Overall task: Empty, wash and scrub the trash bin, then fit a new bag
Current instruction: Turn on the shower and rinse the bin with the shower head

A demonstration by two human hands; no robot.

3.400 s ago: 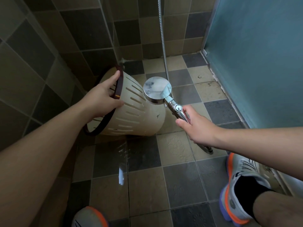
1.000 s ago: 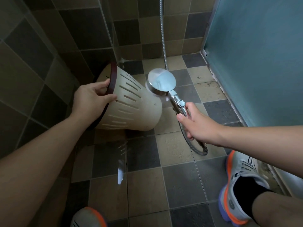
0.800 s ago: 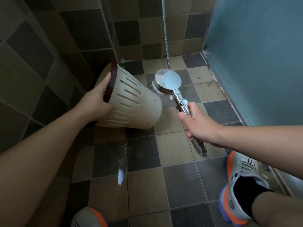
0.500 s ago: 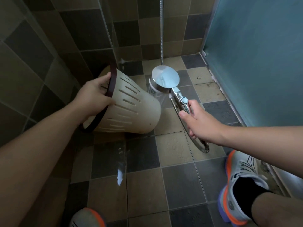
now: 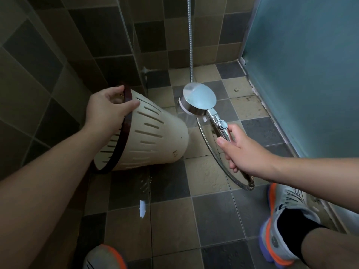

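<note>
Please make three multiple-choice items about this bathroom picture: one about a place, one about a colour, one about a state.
1. Where does the left hand hold the trash bin?
A. at its rim
B. at its base
C. inside it

2. What colour is the bin's rim band?
A. bright green
B. dark brown-red
C. white

3. How is the bin posed?
A. upright on the floor
B. upside down on the floor
C. tipped on its side, mouth toward the person

Answers: 1 A, the fingers curl over the rim; 2 B, the band is dark against the cream wall; 3 C, its base points toward the shower head, which the right hand has in its grip.
</note>
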